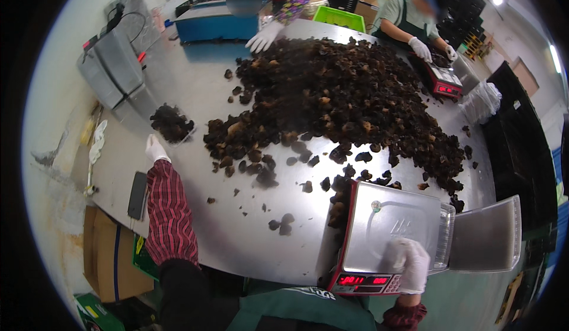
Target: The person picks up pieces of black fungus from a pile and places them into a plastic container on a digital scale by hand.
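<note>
While the left hand [156, 148] holds a tray [189, 134] of dark, crinkled fungus [170, 122], the right hand's [414, 266] grip is unclear.

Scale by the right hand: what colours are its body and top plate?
Red body, silver-grey top plate; the head view shows both best.

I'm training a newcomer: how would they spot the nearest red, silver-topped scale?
Find the shiny metal table. At its near right edge, the white-gloved right hand is over the red scale. The far scale carries dark fungus; this one's silver pan bears none.
</note>
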Demonstrator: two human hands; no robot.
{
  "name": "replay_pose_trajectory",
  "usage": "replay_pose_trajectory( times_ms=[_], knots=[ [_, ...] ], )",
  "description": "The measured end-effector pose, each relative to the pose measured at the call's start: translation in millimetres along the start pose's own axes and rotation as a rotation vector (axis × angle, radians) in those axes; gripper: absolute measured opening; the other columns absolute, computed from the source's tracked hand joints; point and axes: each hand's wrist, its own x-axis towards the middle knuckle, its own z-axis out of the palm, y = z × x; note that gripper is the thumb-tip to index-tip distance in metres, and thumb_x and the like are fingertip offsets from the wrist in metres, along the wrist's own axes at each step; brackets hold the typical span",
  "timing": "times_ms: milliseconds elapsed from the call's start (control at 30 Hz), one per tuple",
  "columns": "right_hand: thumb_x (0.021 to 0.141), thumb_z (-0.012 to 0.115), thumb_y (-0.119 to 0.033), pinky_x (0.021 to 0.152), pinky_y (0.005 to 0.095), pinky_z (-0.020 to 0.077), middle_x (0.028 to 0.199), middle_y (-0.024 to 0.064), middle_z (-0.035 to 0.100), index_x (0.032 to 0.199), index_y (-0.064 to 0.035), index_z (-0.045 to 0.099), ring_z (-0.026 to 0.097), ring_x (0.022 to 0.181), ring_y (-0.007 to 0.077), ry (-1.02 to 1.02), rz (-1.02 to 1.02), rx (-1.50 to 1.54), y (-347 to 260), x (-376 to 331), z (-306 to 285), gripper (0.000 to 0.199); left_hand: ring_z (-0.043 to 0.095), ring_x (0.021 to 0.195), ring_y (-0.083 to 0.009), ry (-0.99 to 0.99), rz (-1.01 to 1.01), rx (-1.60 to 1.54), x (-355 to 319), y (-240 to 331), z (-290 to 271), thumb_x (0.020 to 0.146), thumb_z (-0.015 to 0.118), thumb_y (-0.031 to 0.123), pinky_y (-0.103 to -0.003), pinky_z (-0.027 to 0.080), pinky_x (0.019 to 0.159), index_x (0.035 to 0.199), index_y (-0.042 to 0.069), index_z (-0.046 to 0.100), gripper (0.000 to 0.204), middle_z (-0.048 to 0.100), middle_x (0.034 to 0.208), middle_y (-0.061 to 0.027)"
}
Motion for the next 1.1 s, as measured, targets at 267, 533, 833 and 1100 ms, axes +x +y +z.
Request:
replay_pose_trajectory(
  times_ms=[267, 533, 833, 1100],
  knots=[
    [0.097, 0.058, -0.029, 0.067, 0.0404, 0.0464, 0.080, 0.0130, 0.060, 0.098, 0.0011, 0.059, 0.058, 0.071, 0.0283, 0.645, -0.494, -1.157, 129, 101, -200, 0.030, 0.054, 0.120, -0.0310, -1.111, 0.994, 0.440, -201, 64, 186, 0.085, 0.068, 0.019, -0.038, 0.041, 0.104, 0.122, 0.007, 0.063, 0.039, 0.060, 0.126, -0.0167],
    [0.094, 0.061, -0.032, 0.072, 0.0412, 0.0482, 0.090, 0.0167, 0.065, 0.104, -0.0005, 0.059, 0.062, 0.080, 0.0334, 0.549, -0.420, -0.967, 214, 131, -212, 0.033, 0.030, 0.137, -0.0431, -1.123, 1.045, 1.098, -335, 25, 280, 0.076, 0.062, 0.064, -0.061, 0.029, 0.106, 0.134, 0.032, 0.054, 0.067, 0.032, 0.152, -0.0142],
    [0.094, 0.061, -0.033, 0.068, 0.0380, 0.0476, 0.087, 0.0136, 0.065, 0.110, -0.0013, 0.061, 0.058, 0.069, 0.0262, 0.520, -0.163, -0.846, 196, 124, -200, 0.036, 0.021, 0.137, -0.0511, -1.644, 1.256, 1.000, -390, 48, 75, 0.078, 0.071, 0.045, -0.066, 0.029, 0.104, 0.126, 0.022, 0.062, 0.054, 0.031, 0.152, -0.0149],
    [0.093, 0.063, -0.031, 0.068, 0.0368, 0.0481, 0.087, 0.0136, 0.066, 0.109, -0.0014, 0.061, 0.060, 0.070, 0.0251, 0.540, -0.197, -0.890, 178, 115, -190, 0.034, 0.065, 0.095, -0.0253, -1.899, 0.656, 0.812, -375, 106, 84, 0.087, 0.066, 0.028, -0.034, 0.051, 0.085, 0.104, 0.007, 0.071, 0.028, 0.069, 0.101, -0.0108]
  ],
)
